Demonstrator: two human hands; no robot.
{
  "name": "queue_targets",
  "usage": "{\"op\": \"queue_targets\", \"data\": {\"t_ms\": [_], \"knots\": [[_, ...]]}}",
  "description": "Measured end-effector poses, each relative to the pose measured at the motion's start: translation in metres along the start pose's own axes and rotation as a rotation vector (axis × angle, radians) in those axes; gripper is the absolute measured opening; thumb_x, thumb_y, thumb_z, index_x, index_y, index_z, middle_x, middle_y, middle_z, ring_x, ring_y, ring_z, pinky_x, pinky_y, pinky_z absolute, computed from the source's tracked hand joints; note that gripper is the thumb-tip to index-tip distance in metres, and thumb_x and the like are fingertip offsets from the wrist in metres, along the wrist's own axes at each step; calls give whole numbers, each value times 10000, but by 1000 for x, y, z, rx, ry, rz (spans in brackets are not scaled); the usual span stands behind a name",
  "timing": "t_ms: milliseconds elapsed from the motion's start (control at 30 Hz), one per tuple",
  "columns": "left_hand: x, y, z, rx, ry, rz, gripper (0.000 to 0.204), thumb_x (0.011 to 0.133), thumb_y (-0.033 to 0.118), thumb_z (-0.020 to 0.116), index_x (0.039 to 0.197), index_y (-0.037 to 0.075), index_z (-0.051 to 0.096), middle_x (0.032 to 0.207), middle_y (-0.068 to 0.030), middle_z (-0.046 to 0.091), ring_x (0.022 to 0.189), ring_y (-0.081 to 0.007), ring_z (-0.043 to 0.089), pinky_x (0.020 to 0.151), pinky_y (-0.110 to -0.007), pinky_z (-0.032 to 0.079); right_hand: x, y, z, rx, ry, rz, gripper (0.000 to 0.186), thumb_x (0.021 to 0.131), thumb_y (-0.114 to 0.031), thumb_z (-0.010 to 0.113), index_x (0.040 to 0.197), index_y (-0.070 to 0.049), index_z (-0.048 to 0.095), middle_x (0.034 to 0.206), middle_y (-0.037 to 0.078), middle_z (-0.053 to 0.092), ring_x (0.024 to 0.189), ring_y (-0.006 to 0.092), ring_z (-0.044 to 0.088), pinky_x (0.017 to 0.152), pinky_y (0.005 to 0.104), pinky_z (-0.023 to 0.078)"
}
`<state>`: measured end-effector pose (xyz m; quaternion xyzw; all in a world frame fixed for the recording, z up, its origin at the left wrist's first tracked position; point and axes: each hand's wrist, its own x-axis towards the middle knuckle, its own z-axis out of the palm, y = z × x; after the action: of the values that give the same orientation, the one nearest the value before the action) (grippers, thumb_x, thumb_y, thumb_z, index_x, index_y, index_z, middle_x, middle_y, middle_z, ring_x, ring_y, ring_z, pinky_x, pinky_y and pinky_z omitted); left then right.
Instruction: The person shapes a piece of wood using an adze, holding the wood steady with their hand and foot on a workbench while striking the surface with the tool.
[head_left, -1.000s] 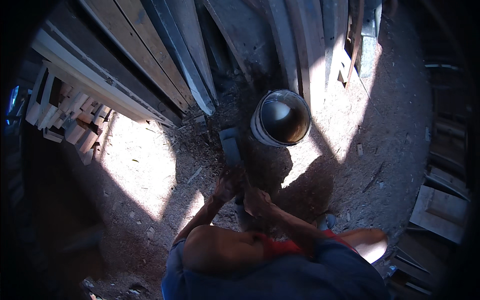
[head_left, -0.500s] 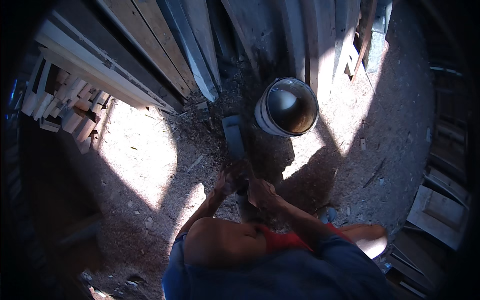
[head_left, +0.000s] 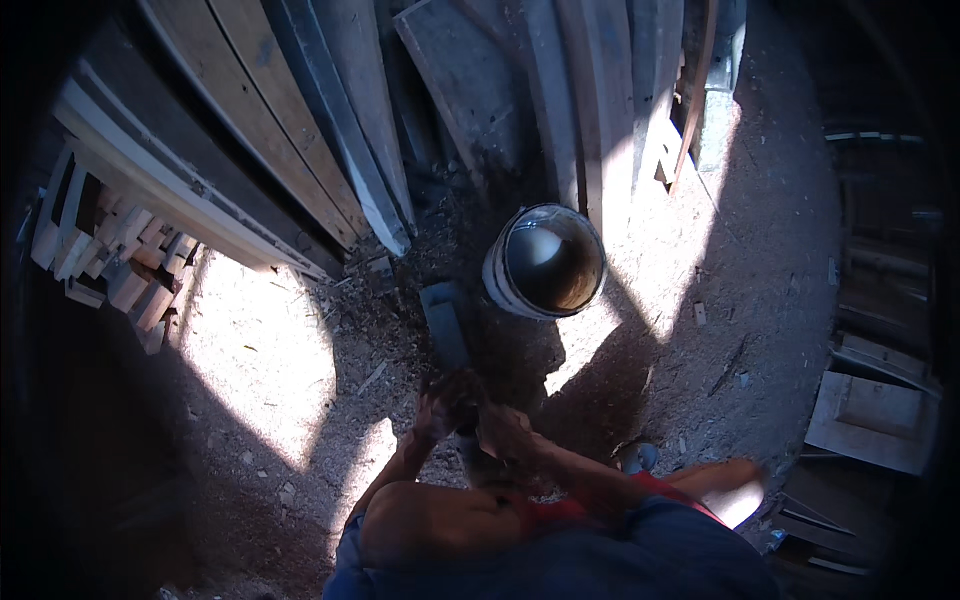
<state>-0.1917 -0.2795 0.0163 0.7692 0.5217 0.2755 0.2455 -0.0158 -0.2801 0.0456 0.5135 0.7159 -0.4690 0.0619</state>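
My left hand [head_left: 440, 402] is closed at the near end of a long grey block [head_left: 444, 328] lying on the ground between my legs. My right hand [head_left: 505, 430] is closed just to the right of it, almost touching it. Both are on a small dark object that I cannot make out, in shadow and partly hidden by my fingers. A grimy white bucket [head_left: 500, 280] with murky liquid inside stands just beyond the block, a little to its right. My bare bent leg [head_left: 430, 525] is below my hands.
Long planks [head_left: 300, 150] and boards lean along the top. Short wood offcuts [head_left: 130, 270] are piled at the left. Panels [head_left: 870, 420] lie stacked at the right. Sawdust and chips [head_left: 250, 350] cover the ground, patched with sunlight and shadow.
My view has shifted, so the bucket, block and planks sit lower and further left. My hands stay together at the block's near end, with only slight movement of fingers and wrists.
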Motion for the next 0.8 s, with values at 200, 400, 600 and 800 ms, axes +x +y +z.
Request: {"op": "queue_targets", "data": {"t_ms": [200,400,600,800], "knots": [[77,-86,-16,-4,23,17,378,809,245,740,1167,141,681,1185,-101,688,1082,-282,649,998,-486,414,103,-6,-38,-24,6,-74,481,818,-210,674,1246,-45,532,883,134,662,670,284,647,605,390,551],[49,-57,-1,16,-29,-12,450,791,295,757,1211,162,669,1163,-111,691,1063,-317,650,946,-483,460,36,-30,-78,38,104,-8,409,914,-255,587,1268,-56,536,878,140,653,704,300,647,642,425,538],[28,-77,44,71,-66,73,522,773,344,775,1255,182,656,1140,-122,693,1045,-352,652,894,-479,506,75,115,91,315,11,-30,369,934,-185,558,1294,-108,573,783,56,675,606,231,622,545,397,506],[116,-74,-55,-137,-346,-453,526,767,335,775,1262,200,659,1180,-138,679,1069,-384,618,957,-544,450,96,-39,-68,198,337,-124,370,940,-207,579,1292,-94,564,779,108,642,628,267,604,585,401,525]]}}
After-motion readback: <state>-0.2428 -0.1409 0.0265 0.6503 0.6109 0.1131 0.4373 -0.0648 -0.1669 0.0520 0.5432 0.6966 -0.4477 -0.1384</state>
